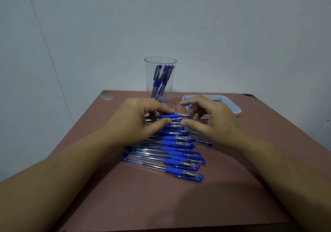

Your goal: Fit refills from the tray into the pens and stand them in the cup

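Note:
My left hand (143, 117) pinches a blue-grip pen (172, 115) held level above the table, its metal tip pointing right with no cap on. My right hand (209, 118) hovers just right of the tip, fingers spread and curled, holding nothing I can see. Below both hands lies a row of several capped blue pens (179, 152) with clear barrels. A tall clear cup (160, 81) stands behind the hands with several blue pens upright in it. The white refill tray (231, 106) sits at the back right, partly hidden by my right hand.
The reddish-brown table (161, 199) ends at a front edge near the bottom of the view and has chipped back corners. A pale wall stands close behind the cup. One loose clear cap (204, 143) lies right of the pen row.

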